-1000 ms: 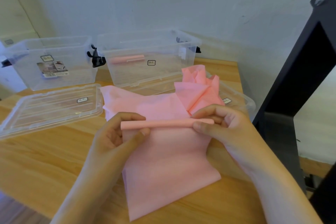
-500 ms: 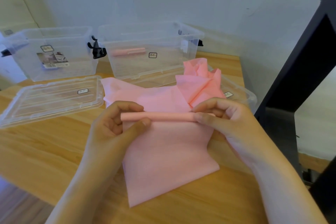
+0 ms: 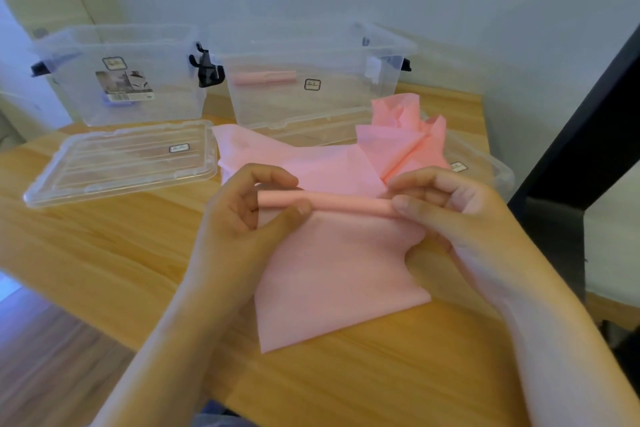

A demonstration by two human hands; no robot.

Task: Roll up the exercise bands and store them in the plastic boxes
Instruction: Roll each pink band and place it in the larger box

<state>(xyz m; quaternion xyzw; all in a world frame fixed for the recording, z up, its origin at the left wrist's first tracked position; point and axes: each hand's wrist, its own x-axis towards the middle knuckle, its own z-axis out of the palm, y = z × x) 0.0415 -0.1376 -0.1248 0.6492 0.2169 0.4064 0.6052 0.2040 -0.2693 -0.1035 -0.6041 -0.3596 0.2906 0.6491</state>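
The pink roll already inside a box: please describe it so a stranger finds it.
On the wooden table, find the right-hand clear plastic box at the back. A slim pink roll lies inside. Unlike the loose pink band in front, it is fully rolled.

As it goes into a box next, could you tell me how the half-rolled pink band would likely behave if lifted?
Probably floppy: the pink band lies limp where unrolled, and its far end is crumpled. The roll may loosen if released, since the left hand and right hand both pinch it. It looks thin, so likely light.
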